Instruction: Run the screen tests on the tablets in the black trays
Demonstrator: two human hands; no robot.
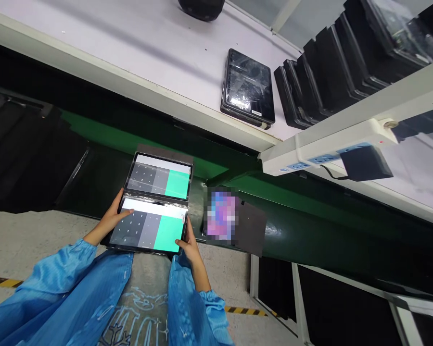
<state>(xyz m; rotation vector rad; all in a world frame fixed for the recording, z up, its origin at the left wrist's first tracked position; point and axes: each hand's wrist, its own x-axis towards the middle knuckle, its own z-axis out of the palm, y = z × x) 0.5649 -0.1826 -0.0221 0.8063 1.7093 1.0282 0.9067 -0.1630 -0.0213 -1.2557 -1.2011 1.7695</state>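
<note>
A tablet (149, 226) with a lit calculator screen, grey keys and a green block, is held between my two hands. My left hand (112, 217) grips its left edge, thumb lying over the screen. On the opposite side my right hand (189, 244) holds the lower right edge, thumb on the green area. Just beyond it lies a second tablet (159, 175) showing the same kind of calculator, on a dark sheet or case. Farther right, a device with a pixelated colourful screen (222, 215) rests on a dark cover (250, 226).
A white shelf (140, 57) above carries a stack of black tablets (248, 89) and a row of upright dark tablets or cases (328, 72). A power strip (324, 149) with a black adapter (366, 162) is fixed to a white beam. Dark green surface (310, 226) extends right.
</note>
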